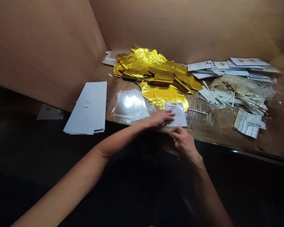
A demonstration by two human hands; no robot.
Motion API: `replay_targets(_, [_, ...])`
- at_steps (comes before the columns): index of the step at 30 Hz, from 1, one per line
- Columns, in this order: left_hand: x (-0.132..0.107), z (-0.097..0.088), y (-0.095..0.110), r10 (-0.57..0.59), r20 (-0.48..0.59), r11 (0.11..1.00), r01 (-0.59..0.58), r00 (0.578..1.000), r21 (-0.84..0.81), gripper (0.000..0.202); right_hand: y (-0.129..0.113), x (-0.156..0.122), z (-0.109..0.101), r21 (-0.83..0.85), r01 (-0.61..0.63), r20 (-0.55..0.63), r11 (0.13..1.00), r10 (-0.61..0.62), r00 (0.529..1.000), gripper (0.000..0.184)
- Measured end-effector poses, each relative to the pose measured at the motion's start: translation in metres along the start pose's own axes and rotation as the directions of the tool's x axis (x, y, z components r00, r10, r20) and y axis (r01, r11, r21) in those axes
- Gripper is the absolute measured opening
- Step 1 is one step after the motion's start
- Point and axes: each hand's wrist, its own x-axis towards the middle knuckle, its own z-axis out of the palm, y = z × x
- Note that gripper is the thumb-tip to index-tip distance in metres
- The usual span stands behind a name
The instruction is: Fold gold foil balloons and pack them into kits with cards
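A small white printed card [180,118] with a yellow-edged slot at its top lies near the front edge of the table. My left hand [161,118] rests on the card's left side, fingers stretched out flat. Just below the card's front edge is my right hand [186,143], its thumb and fingers pinched together; what they hold, if anything, is too small to make out. Beyond the card lies a heap of shiny gold foil balloons [156,71]. To the left of my left hand is a stack of clear plastic bags [131,104].
Folded white paper sheets [87,104] overhang the front edge at left. White sticks [236,97] lie in a plastic bag at right, below stacked packets [241,67]. A thin rod [197,111] and a small printed packet [247,123] are nearby. Brown panels [191,28] wall the table.
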Motion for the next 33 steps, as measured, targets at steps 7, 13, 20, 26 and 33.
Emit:
replay_targets(7, [-0.003,-0.001,0.005,-0.03,-0.008,0.999,0.03,1.0,-0.038,0.032,-0.004,0.02,0.002,-0.028,0.043,-0.031,0.999,-0.044,0.999,0.019])
replay_targets(13, [-0.007,-0.001,0.001,-0.033,0.019,0.999,0.033,0.999,-0.038,0.034,0.004,-0.012,-0.018,0.639,-0.048,-0.198,0.768,0.225,0.954,0.019])
replay_targets(20, [-0.015,-0.007,0.005,0.092,0.091,0.995,-0.088,0.992,-0.051,0.03,0.052,-0.132,-0.041,0.367,-0.525,0.005,0.768,0.563,0.827,0.049])
replay_targets(26, [-0.018,-0.006,0.013,0.134,0.14,0.991,-0.133,0.981,-0.017,0.032,0.014,-0.084,-0.001,-0.231,-0.263,-0.198,0.937,0.219,0.955,0.035])
replay_targets(33, [-0.018,-0.003,0.023,0.072,0.07,0.997,-0.07,0.995,-0.029,0.025,0.011,-0.022,0.017,0.012,-0.341,-0.412,0.94,0.316,0.855,0.028])
